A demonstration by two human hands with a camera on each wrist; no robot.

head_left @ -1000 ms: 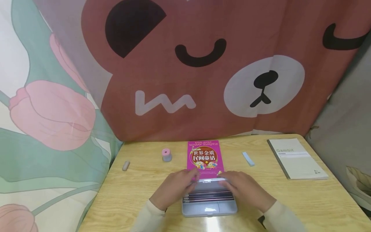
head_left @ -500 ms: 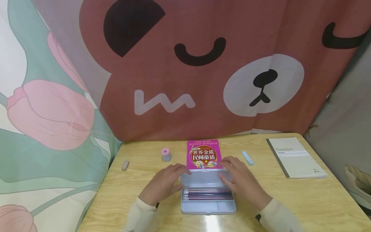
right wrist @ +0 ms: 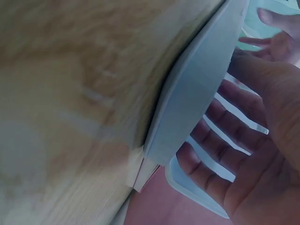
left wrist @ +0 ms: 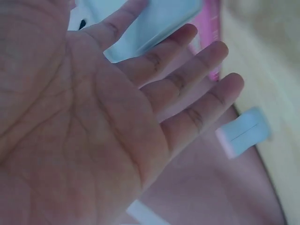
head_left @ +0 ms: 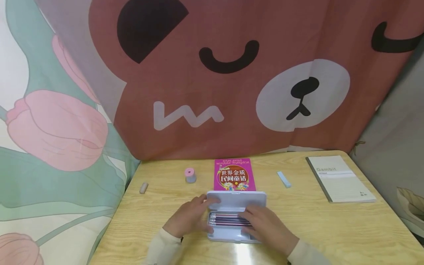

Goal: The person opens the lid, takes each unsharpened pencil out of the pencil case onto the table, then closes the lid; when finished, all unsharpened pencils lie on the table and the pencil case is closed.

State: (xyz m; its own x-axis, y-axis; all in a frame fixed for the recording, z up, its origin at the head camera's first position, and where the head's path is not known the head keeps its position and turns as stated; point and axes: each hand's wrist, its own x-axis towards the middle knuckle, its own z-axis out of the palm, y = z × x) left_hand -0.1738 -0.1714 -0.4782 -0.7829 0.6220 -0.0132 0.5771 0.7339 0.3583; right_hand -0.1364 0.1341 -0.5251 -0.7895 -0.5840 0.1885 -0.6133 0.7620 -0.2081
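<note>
Head view shows the pale blue pencil case point(head_left: 236, 217) lying open on the counter point(head_left: 331, 228) right in front of me, its lid point(head_left: 236, 201) raised toward the pink book point(head_left: 234, 174) just behind it and a row of pencils point(head_left: 225, 220) in the tray. My left hand point(head_left: 188, 219) rests at the case's left edge with fingers nearly straight, fingertips touching the lid's corner; the left wrist view shows the same open palm holding nothing. My right hand point(head_left: 265, 228) lies over the tray, fingers loosely spread across the pencils, gripping nothing that I can see. Farther out sit a small pink-topped sharpener point(head_left: 190, 175), a light blue eraser point(head_left: 284, 179), a grey notebook point(head_left: 340, 179) and a small stub point(head_left: 143, 188) near the left edge.
</note>
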